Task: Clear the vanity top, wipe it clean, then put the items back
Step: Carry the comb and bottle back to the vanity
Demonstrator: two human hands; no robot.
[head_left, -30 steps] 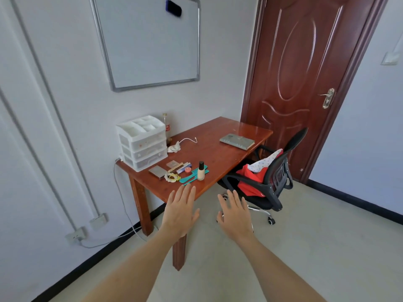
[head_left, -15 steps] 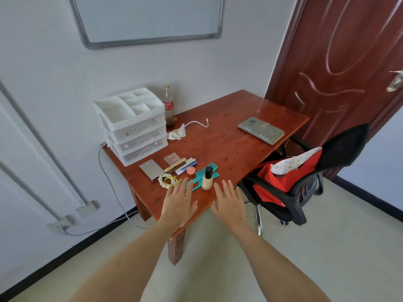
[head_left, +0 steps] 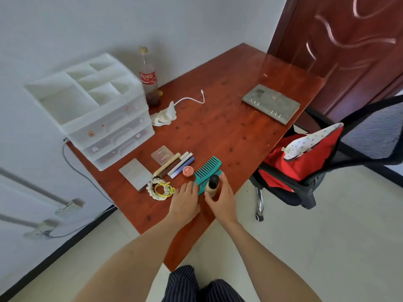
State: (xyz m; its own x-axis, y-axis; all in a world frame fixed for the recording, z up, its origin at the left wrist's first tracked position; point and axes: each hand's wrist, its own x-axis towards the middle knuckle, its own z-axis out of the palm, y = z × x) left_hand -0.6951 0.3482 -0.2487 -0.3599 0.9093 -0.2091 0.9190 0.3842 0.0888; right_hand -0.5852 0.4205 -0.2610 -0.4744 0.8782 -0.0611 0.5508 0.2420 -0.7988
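Clearing begins: the right hand (head_left: 221, 198) curls loosely around the foundation bottle (head_left: 212, 185), grip uncertain; the left hand (head_left: 185, 201), open and empty, rests beside the teal comb (head_left: 207, 172). Next, lift the bottle off the table (head_left: 229, 127).

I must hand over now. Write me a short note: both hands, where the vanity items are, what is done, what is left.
Right hand: fingers curled around the upright foundation bottle, not lifted.
Left hand: open, fingertips at the teal combs.
On the table near the front edge: mirror, compact, sticks, small red jar, scrunchie.
Done: nothing cleared yet.
Left: clear, wipe, put back.
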